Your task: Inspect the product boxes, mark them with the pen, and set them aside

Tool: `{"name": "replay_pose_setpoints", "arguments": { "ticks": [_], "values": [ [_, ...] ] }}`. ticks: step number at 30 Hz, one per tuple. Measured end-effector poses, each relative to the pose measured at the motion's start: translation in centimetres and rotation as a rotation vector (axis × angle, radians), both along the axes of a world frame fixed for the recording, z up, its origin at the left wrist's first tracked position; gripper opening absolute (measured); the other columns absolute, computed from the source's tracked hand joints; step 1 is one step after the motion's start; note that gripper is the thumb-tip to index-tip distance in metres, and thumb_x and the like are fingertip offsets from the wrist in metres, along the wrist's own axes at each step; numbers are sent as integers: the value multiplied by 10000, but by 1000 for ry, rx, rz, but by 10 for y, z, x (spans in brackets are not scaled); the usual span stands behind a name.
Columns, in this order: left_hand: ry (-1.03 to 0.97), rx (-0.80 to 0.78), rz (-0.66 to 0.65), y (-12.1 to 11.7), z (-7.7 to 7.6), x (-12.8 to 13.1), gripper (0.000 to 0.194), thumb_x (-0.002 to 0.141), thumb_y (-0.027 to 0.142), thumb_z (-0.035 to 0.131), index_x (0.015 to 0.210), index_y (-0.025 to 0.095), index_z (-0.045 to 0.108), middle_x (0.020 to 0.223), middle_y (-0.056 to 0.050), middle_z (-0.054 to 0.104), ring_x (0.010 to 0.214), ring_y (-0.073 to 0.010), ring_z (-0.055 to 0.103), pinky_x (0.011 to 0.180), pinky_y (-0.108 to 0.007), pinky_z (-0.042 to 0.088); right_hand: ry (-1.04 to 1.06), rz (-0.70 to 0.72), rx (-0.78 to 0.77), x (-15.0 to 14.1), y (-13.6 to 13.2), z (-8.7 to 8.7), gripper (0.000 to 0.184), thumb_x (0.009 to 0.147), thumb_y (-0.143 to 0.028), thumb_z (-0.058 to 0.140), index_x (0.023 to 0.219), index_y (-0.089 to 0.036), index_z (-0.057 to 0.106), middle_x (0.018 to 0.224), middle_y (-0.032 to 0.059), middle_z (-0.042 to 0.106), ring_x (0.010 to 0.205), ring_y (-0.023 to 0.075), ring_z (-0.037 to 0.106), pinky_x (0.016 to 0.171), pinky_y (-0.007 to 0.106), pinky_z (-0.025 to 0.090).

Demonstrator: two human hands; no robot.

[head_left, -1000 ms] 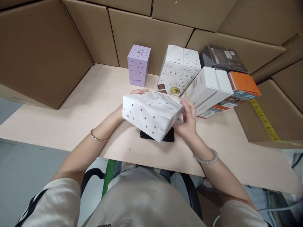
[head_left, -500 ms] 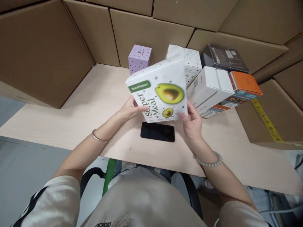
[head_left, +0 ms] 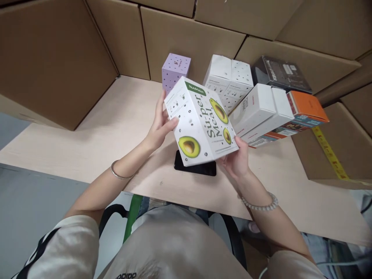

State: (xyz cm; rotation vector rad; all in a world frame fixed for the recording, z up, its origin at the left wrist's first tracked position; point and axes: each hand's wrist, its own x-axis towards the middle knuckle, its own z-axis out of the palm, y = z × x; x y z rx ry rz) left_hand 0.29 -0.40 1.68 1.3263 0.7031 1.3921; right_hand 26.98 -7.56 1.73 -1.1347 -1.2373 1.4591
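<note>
White printed cardboard is pinched between two bare hands: the left hand (head_left: 158, 130) is pressed with fingers together against the upper left side of the avocado box (head_left: 202, 124), and the right hand (head_left: 236, 161) is cupped under its lower right corner, fingertips curled onto the edge. The box is held tilted in the air, just above a black phone (head_left: 195, 169) lying flat on the pale wooden table (head_left: 87, 128). It is judged light and fairly stiff, with smooth faces that could slip, so opposite edges or corners are the safest places to be gripped. Behind it stand a lilac box (head_left: 175, 69), a white dotted box (head_left: 229, 79), leaning white cartons (head_left: 261, 108) and an orange box (head_left: 308, 108), all ringed by brown shipping cartons (head_left: 52, 58).
</note>
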Motion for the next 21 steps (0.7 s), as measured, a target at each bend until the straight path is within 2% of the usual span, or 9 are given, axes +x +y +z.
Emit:
{"name": "replay_pose_setpoints", "arguments": {
  "ticks": [3,6,9,11,13,15,17,19,21],
  "values": [
    [39,-215,-5,5,-6,-1,1213,839,708,852,1753,472,90,1348,-84,719,1061,-301,796,732,-380,668,54,-186,-10,3,-5,3,580,896,-813,609,1096,-278,703,714,6,654,452,130,354,354,277,210],
    [28,-422,-196,6,-15,2,1169,879,727,799,1760,445,84,1288,-89,780,898,-302,819,642,-395,651,-82,-233,24,6,-12,1,566,856,-822,714,1011,-278,706,680,-13,590,460,119,327,363,289,229],
    [-44,-520,-239,2,-16,10,1096,824,519,923,1702,418,276,1327,-65,806,1033,-337,834,773,-438,695,-122,-179,82,12,-14,-1,722,859,-970,567,1020,-283,719,598,-23,508,474,157,390,398,314,301],
    [-157,-556,-240,-1,-9,15,861,795,438,932,1545,305,530,1281,-70,830,1091,-336,827,874,-438,705,-82,-137,144,18,-8,-1,933,838,-1073,327,1123,-289,743,617,-10,524,482,177,419,414,330,324],
    [-299,-614,-267,-3,3,17,518,851,429,855,1294,206,706,1128,-74,859,1007,-296,833,873,-400,710,-130,-117,219,26,1,0,1072,862,-1056,144,1264,-277,762,633,-2,532,482,180,406,433,340,327],
    [-408,-700,-263,-5,16,16,275,955,388,727,1128,177,756,985,-61,860,876,-241,824,808,-356,709,-422,-79,306,33,11,-1,974,989,-905,176,1335,-223,779,597,1,529,512,193,461,500,343,375],
    [-454,-786,-220,-8,26,14,212,1031,324,604,1037,173,752,891,-56,845,763,-206,800,729,-324,694,-894,-6,351,36,17,-1,685,1066,-642,405,1430,-181,758,669,39,664,641,229,619,612,355,435],
    [-442,-847,-215,-10,31,11,252,1059,299,536,972,168,732,824,-66,825,679,-206,775,637,-319,669,-1308,113,341,33,18,-3,548,1036,-384,534,1512,-179,712,932,99,824,817,272,733,670,363,434],
    [-413,-869,-251,-10,31,9,259,1050,312,542,938,164,723,776,-74,807,632,-224,757,576,-333,649,-1538,220,327,27,18,-4,520,1036,-266,522,1516,-207,712,1180,126,851,897,284,774,645,364,392]
  ]
}}
